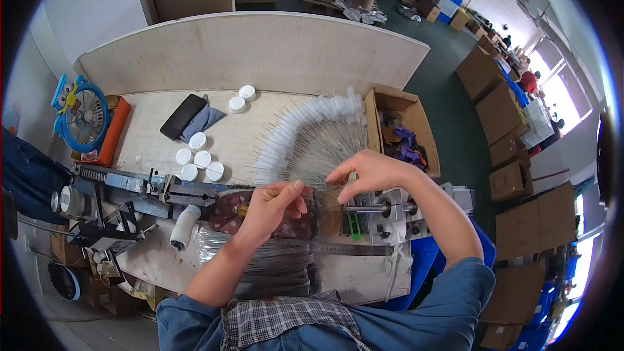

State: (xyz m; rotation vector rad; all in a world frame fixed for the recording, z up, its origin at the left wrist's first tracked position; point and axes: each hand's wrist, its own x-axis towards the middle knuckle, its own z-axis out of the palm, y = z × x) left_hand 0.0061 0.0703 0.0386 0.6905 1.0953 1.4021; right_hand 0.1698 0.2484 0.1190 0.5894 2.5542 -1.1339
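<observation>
My left hand [276, 207] is over a brown dotted cloth [224, 211], thumb and fingertips pressed together; whatever they pinch is too fine to make out. To its right, my right hand [367, 174] hovers with thumb and forefinger apart, and no object shows between them. Just beyond my right hand, many thin wire-like strands [325, 146] fan out on the table, their far ends along a curved white translucent strip [276, 149]. Below my hands lies a thick bundle of grey strands [273, 266]. A metal shaft [367, 208] and a green piece [353, 226] sit under my right wrist.
Several white round containers [202, 159] and a black phone-like object [182, 117] on grey cloth lie at back left. A cardboard box [416, 120] holds purple cloth at right. Left are a metal rail mechanism [156, 188], a white roll [185, 227] and a blue fan [83, 117].
</observation>
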